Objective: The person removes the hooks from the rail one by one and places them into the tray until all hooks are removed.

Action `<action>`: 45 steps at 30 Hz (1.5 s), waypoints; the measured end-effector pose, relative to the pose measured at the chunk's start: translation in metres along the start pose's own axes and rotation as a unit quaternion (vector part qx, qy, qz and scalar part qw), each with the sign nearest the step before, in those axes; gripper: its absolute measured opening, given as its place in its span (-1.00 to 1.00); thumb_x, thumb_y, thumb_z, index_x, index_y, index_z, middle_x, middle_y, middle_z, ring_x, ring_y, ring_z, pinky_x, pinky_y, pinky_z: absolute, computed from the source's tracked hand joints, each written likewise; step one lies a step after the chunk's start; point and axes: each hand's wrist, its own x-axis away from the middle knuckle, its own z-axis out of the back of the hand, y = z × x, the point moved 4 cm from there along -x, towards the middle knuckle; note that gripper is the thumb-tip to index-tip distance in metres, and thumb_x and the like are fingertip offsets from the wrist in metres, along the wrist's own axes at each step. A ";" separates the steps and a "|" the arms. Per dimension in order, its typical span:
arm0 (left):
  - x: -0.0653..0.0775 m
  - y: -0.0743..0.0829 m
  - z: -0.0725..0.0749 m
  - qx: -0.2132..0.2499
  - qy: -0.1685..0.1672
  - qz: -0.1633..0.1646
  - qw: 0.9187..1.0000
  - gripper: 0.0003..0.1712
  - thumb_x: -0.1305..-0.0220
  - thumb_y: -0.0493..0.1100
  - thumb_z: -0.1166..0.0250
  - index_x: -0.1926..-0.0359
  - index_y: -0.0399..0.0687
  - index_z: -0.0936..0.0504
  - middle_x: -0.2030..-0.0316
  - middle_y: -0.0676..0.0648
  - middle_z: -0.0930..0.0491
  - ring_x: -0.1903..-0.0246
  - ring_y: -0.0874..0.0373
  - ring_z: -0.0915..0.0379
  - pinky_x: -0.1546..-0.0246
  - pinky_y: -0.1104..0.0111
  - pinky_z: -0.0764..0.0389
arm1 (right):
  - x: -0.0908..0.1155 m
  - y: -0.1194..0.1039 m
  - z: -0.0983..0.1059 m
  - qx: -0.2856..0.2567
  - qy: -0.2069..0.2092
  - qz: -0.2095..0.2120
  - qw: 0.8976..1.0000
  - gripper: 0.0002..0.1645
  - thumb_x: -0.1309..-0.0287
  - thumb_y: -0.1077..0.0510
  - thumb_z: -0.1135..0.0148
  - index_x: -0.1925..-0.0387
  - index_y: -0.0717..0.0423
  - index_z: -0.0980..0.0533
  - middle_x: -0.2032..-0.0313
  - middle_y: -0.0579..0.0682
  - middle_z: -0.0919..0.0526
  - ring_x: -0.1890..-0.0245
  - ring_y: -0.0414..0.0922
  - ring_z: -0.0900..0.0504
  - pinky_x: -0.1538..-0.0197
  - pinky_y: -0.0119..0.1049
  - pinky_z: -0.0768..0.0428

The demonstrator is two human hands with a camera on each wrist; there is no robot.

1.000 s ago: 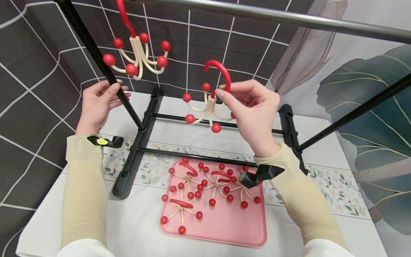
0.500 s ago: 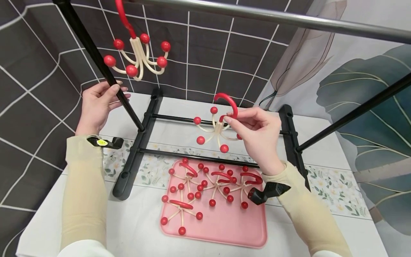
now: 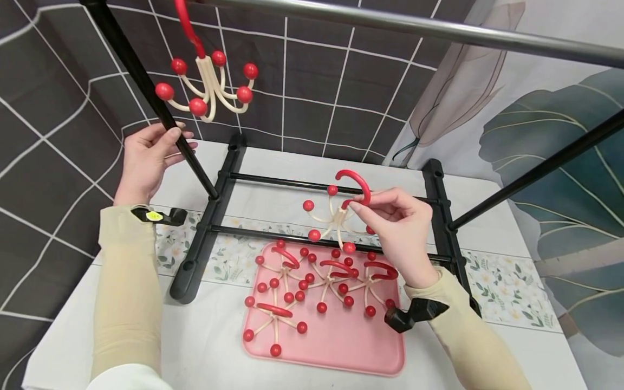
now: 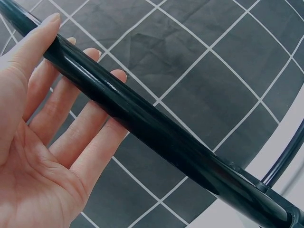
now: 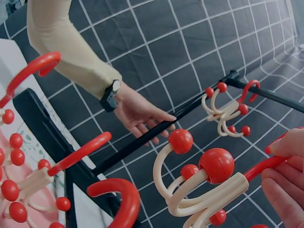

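My right hand (image 3: 402,230) pinches the red hook of a cream multi-arm hanger (image 3: 338,218) with red ball tips, held over the rack's lower crossbars. In the right wrist view the cream stem of this hanger (image 5: 228,190) points away from the thumb and fingers. My left hand (image 3: 146,162) holds the rack's black upright pole (image 3: 130,62); in the left wrist view the thumb lies over the pole (image 4: 142,114) and the fingers pass behind it. Up at the left, another such hanger (image 3: 207,76) hangs by its red hook, whose top is out of the head view.
A pink tray (image 3: 351,344) in front of the rack bears several similar hangers (image 3: 275,310), bunched at its left and back. A metal top rail (image 3: 390,20) spans overhead. Black feet (image 3: 192,271) and crossbars (image 3: 292,234) rest on the white table (image 3: 200,346).
My right hand has come down and a little to the right, toward the tray, with the hanger still pinched. My left hand stays in place on the pole.
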 end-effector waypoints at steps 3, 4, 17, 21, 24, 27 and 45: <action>0.000 0.000 0.001 0.000 0.001 0.001 1.000 -0.67 -0.32 -0.31 -0.41 -0.05 -0.40 -0.66 0.22 -0.20 -0.73 0.28 0.03 -0.75 0.18 0.36 -0.72 | 0.005 0.000 0.002 -0.001 -0.004 -0.007 1.000 -0.81 -0.04 0.44 -0.52 0.27 0.37 -0.69 0.27 0.20 -0.76 0.31 -0.01 -0.77 0.14 -0.27 -0.74; 0.000 0.000 0.001 0.001 0.002 0.001 1.000 -0.66 -0.32 -0.31 -0.41 -0.06 -0.41 -0.66 0.22 -0.20 -0.73 0.28 0.03 -0.75 0.18 0.36 -0.72 | 0.007 0.000 0.003 0.001 -0.005 -0.007 1.000 -0.81 -0.04 0.44 -0.52 0.27 0.37 -0.69 0.27 0.21 -0.76 0.31 0.00 -0.78 0.14 -0.25 -0.74; -0.001 0.001 0.001 -0.005 0.001 0.002 1.000 -0.68 -0.32 -0.30 -0.40 -0.05 -0.38 -0.67 0.22 -0.20 -0.73 0.28 0.04 -0.75 0.17 0.37 -0.72 | 0.029 -0.028 0.018 -0.070 -0.037 0.033 0.996 -0.76 0.13 0.68 -0.42 0.37 0.49 -0.64 0.32 0.21 -0.75 0.31 -0.03 -0.76 0.29 -0.34 -0.73; 0.000 0.002 0.001 -0.005 0.004 0.006 1.000 -0.66 -0.31 -0.30 -0.41 -0.06 -0.39 -0.66 0.22 -0.20 -0.73 0.28 0.04 -0.75 0.18 0.37 -0.72 | 0.036 -0.034 0.018 -0.115 -0.081 0.054 0.989 -0.80 0.11 0.64 -0.46 0.40 0.48 -0.63 0.33 0.22 -0.75 0.25 0.01 -0.75 0.17 -0.27 -0.74; 0.000 0.002 0.000 -0.007 0.005 0.007 1.000 -0.66 -0.31 -0.29 -0.41 -0.06 -0.38 -0.66 0.22 -0.20 -0.73 0.28 0.04 -0.75 0.17 0.37 -0.72 | 0.042 -0.034 0.016 -0.149 -0.117 0.070 0.979 -0.82 0.07 0.59 -0.49 0.41 0.47 -0.63 0.35 0.22 -0.75 0.26 0.01 -0.74 0.13 -0.26 -0.74; 0.001 0.001 0.000 -0.008 0.005 0.007 1.000 -0.67 -0.31 -0.29 -0.42 -0.05 -0.37 -0.68 0.22 -0.19 -0.73 0.28 0.04 -0.75 0.17 0.37 -0.72 | 0.051 -0.032 0.014 -0.168 -0.147 0.076 0.972 -0.82 0.05 0.56 -0.50 0.41 0.44 -0.63 0.34 0.21 -0.75 0.27 -0.02 -0.73 0.26 -0.34 -0.73; -0.002 -0.001 0.001 0.000 0.003 0.006 1.000 -0.67 -0.32 -0.30 -0.41 -0.05 -0.38 -0.67 0.21 -0.21 -0.72 0.28 0.03 -0.75 0.17 0.36 -0.72 | 0.106 0.016 0.001 -0.147 -0.278 -0.011 0.949 -0.63 0.17 0.67 -0.45 0.38 0.25 -0.62 0.31 0.11 -0.75 0.23 -0.05 -0.73 0.16 -0.26 -0.74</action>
